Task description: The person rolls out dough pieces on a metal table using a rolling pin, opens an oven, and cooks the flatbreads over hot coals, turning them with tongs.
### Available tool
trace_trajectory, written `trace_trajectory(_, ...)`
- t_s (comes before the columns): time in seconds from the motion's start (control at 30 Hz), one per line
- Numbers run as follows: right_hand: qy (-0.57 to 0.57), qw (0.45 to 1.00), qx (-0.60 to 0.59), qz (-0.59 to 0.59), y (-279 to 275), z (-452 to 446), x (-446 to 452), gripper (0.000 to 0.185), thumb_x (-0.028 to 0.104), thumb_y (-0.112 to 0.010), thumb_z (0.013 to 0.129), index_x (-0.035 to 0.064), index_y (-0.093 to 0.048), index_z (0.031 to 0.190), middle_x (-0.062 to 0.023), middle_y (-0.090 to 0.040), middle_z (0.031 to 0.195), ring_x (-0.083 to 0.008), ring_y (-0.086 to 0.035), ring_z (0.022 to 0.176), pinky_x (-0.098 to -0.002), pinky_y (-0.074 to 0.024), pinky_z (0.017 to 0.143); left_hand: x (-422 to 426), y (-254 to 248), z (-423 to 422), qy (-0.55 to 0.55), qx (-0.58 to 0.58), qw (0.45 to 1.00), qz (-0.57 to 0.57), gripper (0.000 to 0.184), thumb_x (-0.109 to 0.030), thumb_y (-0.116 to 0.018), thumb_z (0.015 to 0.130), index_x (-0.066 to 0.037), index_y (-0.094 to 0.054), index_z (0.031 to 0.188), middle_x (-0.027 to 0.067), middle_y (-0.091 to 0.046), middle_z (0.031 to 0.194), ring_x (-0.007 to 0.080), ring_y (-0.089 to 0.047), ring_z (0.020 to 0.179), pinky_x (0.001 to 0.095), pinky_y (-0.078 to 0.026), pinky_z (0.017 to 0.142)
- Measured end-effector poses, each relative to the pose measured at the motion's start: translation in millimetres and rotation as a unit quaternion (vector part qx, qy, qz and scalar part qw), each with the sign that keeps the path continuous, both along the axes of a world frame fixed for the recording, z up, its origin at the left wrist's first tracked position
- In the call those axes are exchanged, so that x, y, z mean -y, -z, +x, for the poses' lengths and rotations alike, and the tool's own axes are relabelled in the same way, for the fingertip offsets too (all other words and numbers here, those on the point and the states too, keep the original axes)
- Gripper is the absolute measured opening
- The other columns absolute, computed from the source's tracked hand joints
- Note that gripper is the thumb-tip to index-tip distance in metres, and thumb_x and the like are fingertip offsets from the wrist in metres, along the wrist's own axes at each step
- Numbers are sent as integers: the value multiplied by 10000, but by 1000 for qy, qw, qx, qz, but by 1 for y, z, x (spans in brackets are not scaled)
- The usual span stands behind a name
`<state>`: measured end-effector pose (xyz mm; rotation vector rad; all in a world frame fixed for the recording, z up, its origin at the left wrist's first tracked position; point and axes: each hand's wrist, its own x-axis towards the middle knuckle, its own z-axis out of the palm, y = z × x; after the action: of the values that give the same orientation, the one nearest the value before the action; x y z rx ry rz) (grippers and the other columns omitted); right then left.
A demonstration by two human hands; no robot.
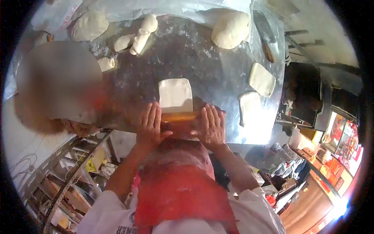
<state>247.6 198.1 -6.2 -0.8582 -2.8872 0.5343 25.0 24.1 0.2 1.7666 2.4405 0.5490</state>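
Head view shows the left hand (153, 126) and right hand (210, 126) both open and palm down, fingers stretched forward, resting on either end of a wooden rolling pin (180, 116) without wrapping around it. Just ahead, between the two sets of fingertips, a flat, roughly rectangular dough sheet (176, 94) lies on the dark worktop (187, 58), its near edge meeting the pin; whether the pin bears on that edge, I cannot tell. Leaning harder on one palm could leave that side thinner and skew the rectangle. The left fingertips lie right beside the sheet's left edge, so a sideways drift might dent it. If the dough clings to the wood, its near edge could lift or wrinkle. The worktop's near edge is close behind the palms, leaving little room if the pin slips backward. Two dough slabs, an upper one (262, 80) and a lower one (250, 108), lie right of the right hand, well apart from it, while a large dough lump (230, 29) sits far ahead.
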Motion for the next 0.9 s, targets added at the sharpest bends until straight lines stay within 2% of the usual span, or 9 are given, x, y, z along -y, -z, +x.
trace_trajectory(0.27, -6, 988, -63, 141, -2, -125, -126, 732, 563, -568, 987, 129, -429, 1561, -200, -410, 1595, -412, -365, 1485, -620, -279, 1191, -127, 3, -112, -39, -61, 996, 44, 726, -352, -595, 1017, -21, -318, 1601, 203, -333, 1648, 373, -271, 1548, 614, -140, 1247)
trace_trajectory(0.37, -1, 998, 65, -19, 2, -32, -37, 826, 623, -508, 993, 82, -348, 1597, -202, -349, 1648, -373, -363, 1505, -594, -225, 1223, -28, 13, -30, 12, 49, 999, 19, 746, -508, -481, 1052, 72, -419, 1516, 260, -432, 1576, 448, -410, 1461, 618, -266, 1207)
trace_trajectory(0.43, -4, 1000, 10, 24, -1, 24, 22, 1007, 760, -446, 933, 0, -331, 1585, -195, -358, 1646, -356, -363, 1509, -568, -242, 1215, 15, -7, 16, 43, 6, 999, -7, 828, -609, -402, 1048, 100, -473, 1470, 282, -458, 1553, 479, -452, 1424, 609, -324, 1178)
trace_trajectory(0.53, 8, 997, 70, -25, -2, -11, -20, 1007, 774, -458, 920, 39, -330, 1597, -201, -371, 1635, -373, -367, 1501, -567, -263, 1202, -20, 1, -12, 21, 27, 999, -11, 859, -636, -485, 985, 50, -465, 1503, 228, -426, 1594, 400, -401, 1485, 551, -341, 1184)
trace_trajectory(0.57, -13, 999, -5, 30, 1, -45, -56, 730, 526, -548, 1002, 72, -418, 1559, -219, -492, 1518, -399, -486, 1390, -586, -334, 1140, -53, 9, -39, 31, 4, 999, 10, 846, -638, -458, 1018, 27, -423, 1539, 255, -410, 1598, 446, -410, 1467, 645, -261, 1188)
trace_trajectory(0.63, -29, 992, 26, 120, 7, -103, -126, 870, 668, -536, 957, 136, -331, 1615, -209, -402, 1607, -416, -360, 1490, -623, -274, 1177, -121, 1, -91, 16, -5, 999, 38, 780, -514, -590, 1001, -45, -376, 1586, 212, -356, 1642, 407, -343, 1513, 662, -184, 1210)
trace_trajectory(0.73, 24, 983, -132, 126, 10, -132, -154, 837, 624, -564, 964, 156, -332, 1618, -200, -390, 1616, -407, -349, 1498, -634, -243, 1195, -152, 13, -116, -30, 3, 996, 82, 823, -417, -681, 948, -69, -332, 1607, 180, -296, 1674, 389, -286, 1539, 666, -158, 1220)
trace_trajectory(0.83, 32, 998, 11, 57, 4, -81, -97, 788, 618, -511, 988, 190, -325, 1623, -184, -333, 1653, -363, -342, 1509, -618, -185, 1236, -97, -1, -68, -35, -58, 997, 26, 823, -558, -549, 992, 15, -388, 1561, 203, -387, 1623, 390, -408, 1471, 615, -242, 1210)
trace_trajectory(0.9, -7, 994, 91, 54, 17, -7, -28, 789, 560, -530, 987, 90, -357, 1597, -166, -344, 1649, -329, -351, 1508, -604, -154, 1252, -18, 36, -12, 27, -52, 998, -1, 1004, -804, -433, 932, 17, -460, 1509, 228, -420, 1599, 403, -314, 1531, 638, -212, 1215)
